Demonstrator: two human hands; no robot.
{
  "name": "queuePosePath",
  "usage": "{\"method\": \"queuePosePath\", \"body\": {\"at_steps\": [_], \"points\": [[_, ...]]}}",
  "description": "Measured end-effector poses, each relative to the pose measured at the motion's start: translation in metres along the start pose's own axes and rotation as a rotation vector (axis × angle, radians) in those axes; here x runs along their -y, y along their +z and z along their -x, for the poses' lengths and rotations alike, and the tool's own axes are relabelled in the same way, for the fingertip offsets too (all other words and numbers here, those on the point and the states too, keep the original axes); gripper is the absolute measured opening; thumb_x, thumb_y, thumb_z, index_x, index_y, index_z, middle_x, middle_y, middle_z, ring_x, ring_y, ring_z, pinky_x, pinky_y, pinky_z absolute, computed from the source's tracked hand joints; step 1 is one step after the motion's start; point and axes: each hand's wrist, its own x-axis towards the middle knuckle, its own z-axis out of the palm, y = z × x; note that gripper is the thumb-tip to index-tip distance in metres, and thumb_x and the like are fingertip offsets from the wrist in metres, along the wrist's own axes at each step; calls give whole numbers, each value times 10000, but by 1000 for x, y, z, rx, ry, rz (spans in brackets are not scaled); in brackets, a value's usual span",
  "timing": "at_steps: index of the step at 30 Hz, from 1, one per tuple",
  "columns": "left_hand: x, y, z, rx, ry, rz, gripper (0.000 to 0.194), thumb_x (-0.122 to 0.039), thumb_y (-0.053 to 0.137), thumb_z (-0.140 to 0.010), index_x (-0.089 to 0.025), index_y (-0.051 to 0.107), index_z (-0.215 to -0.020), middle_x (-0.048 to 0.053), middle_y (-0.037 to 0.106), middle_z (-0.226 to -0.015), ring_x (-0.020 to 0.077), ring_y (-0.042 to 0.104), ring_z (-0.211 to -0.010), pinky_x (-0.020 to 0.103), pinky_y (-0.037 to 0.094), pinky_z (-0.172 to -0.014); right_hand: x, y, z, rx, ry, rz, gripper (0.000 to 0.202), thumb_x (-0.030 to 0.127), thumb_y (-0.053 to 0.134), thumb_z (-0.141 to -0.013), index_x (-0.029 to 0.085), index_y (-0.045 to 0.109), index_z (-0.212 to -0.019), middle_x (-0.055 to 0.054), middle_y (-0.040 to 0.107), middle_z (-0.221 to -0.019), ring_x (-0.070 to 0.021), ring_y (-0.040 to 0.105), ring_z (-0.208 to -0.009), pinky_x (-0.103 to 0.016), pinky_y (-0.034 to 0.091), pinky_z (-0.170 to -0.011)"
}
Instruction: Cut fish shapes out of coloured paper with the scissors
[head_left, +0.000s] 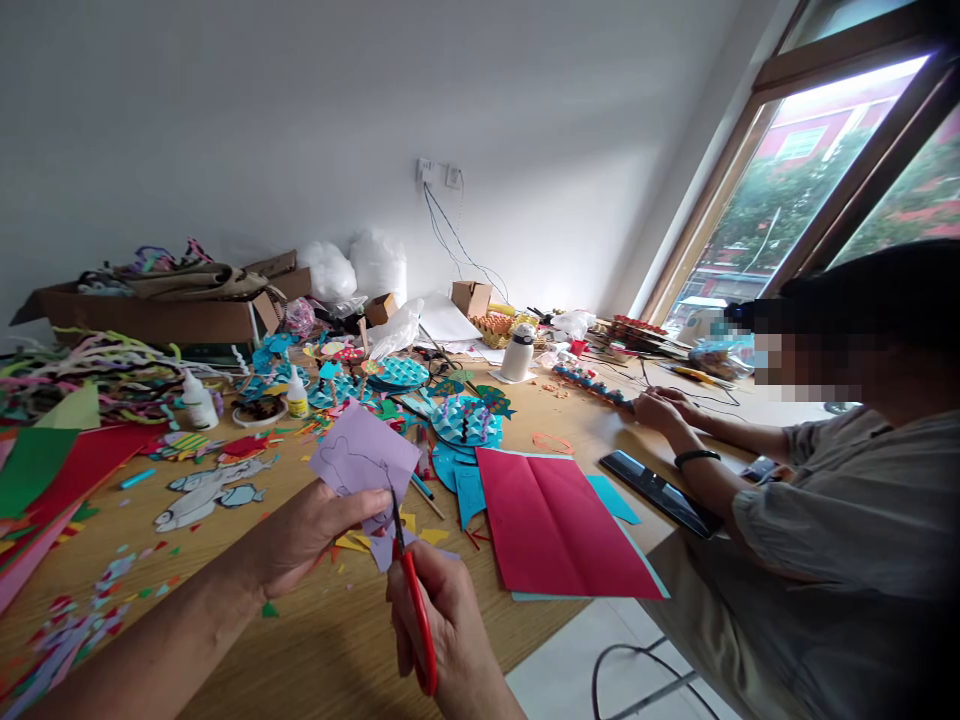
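A piece of purple paper point(365, 450) with a fish-like outline drawn on it is pinched in my left hand point(319, 530), thumb on top. My right hand point(450, 630) grips red-handled scissors point(417, 610), whose dark blades meet the paper's lower right part, close to my left thumb. Below the blades lie purple and yellow scraps point(352, 541) on the table. Left of my left hand rest fish cut-outs point(191, 507) in white and grey paper. A sheet of red paper point(566, 520) with a crease lies to the right, over light blue paper.
Glue bottles point(199, 400), blue layered paper pieces point(465, 420) and pipe cleaners point(90, 375) spread across the wooden table point(300, 640). A white bottle point(518, 350) stands behind. On the right a person point(847, 510) sits handling small items, near a black phone point(660, 492). Coloured paper point(60, 470) lies left.
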Motion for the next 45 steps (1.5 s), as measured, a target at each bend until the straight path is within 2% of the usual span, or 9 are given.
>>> {"method": "queuePosePath", "body": {"at_steps": [10, 16, 26, 32, 38, 45], "points": [[0, -2, -3, -87, 60, 29, 114, -300, 627, -718, -209, 642, -785, -20, 637, -721, 184, 570, -746, 295, 440, -776, 6, 2, -3, -8, 29, -19, 431, 560, 491, -777, 182, 397, -591, 93, 304, -431, -30, 303, -306, -132, 276, -294], [0, -2, -1, -40, 49, 35, 106, -307, 613, -729, -213, 616, -777, -17, 637, -720, 201, 569, -752, 318, 446, -792, 5, 1, -2, -4, 25, -29, 404, 527, 492, -789, 181, 401, -600, 92, 317, -423, -34, 324, -304, -128, 277, -294], [-1, -1, 0, -34, 42, 8, 96, -302, 617, -722, -208, 608, -741, -22, 628, -689, 198, 557, -732, 324, 442, -777, 0, -2, 0, -6, 5, 38, 379, 488, 451, -825, 189, 383, -602, 84, 287, -460, -42, 297, -337, -149, 229, -311], [-3, -2, 0, -19, 29, -7, 119, -309, 630, -704, -211, 624, -773, -16, 649, -715, 209, 570, -762, 311, 439, -757, -3, -4, 0, -26, 25, 93, 352, 457, 444, -840, 184, 408, -620, 75, 328, -458, -44, 307, -351, -158, 228, -330], [-4, 0, 1, -17, 40, -28, 99, -306, 617, -710, -220, 625, -758, -30, 656, -708, 216, 572, -781, 310, 435, -752, 3, -1, 1, 11, 31, 15, 406, 509, 453, -821, 188, 388, -582, 84, 326, -412, -44, 317, -312, -145, 247, -309], [-3, 0, 1, -14, 37, -32, 115, -310, 623, -701, -212, 643, -758, -19, 674, -713, 220, 577, -778, 308, 440, -739, 2, -2, 2, -1, 35, 17, 417, 530, 460, -810, 187, 392, -582, 81, 335, -419, -46, 328, -314, -140, 255, -298]]}}
